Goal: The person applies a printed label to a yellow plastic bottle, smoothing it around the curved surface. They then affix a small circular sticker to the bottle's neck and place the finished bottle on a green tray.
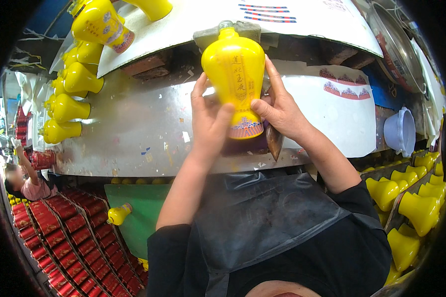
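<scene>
A glossy yellow bottle (230,67), wide at the shoulder and narrow at the waist, lies with its neck pointing away from me. Dark lettering runs down its front, and a red-and-blue patterned band circles the base. My left hand (208,111) is closed round its left side, thumb near the waist. On the other side my right hand (278,106) grips it, the thumb pressed at the waist and the fingers along the edge. The bottle's neck is over a grey block (252,30). Below my right hand is a brown pointed piece (274,142), partly hidden.
Several yellow bottles (67,108) line the metal table's (119,133) left side. Decal sheets (327,114) lie right and on the raised white board (203,22). A pale blue basin (400,131) stands right, above racks of yellow bottles (418,213). Another person (27,180) is far left, near red stacked rows (69,227).
</scene>
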Motion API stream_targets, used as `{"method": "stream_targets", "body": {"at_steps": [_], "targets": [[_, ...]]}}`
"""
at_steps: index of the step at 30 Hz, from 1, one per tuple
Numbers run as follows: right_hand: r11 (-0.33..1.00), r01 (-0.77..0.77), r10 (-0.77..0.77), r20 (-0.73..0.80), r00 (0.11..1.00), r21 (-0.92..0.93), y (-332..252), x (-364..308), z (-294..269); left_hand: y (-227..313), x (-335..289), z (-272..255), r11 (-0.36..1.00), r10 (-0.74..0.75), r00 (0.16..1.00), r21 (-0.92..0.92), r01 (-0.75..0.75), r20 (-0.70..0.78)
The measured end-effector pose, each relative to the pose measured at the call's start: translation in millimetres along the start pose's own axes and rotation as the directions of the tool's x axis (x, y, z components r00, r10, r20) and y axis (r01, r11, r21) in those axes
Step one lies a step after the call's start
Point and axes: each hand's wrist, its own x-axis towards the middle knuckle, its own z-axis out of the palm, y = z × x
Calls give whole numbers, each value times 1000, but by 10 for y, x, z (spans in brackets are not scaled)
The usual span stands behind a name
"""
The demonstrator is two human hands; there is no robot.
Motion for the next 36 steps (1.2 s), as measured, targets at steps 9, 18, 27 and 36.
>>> {"method": "stream_targets", "body": {"at_steps": [9, 18, 27, 36], "targets": [[995, -98, 98, 18, 995, 6, -61, 6, -55, 107, 19, 39, 997, -81, 996, 11, 81, -40], [988, 53, -83, -211, 974, -146, -328, 92, -276, 144, 112, 69, 941, 61, 995, 336, -32, -79], [565, 451, -498, 150, 854, -691, -573, 450, -395, 106, 352, 30, 668, 183, 981, 723, -176, 69], [897, 347, -373, -47, 927, -275, -545, 495, -481, 98, 351, -29, 770, 154, 984, 613, -178, 92]]}}
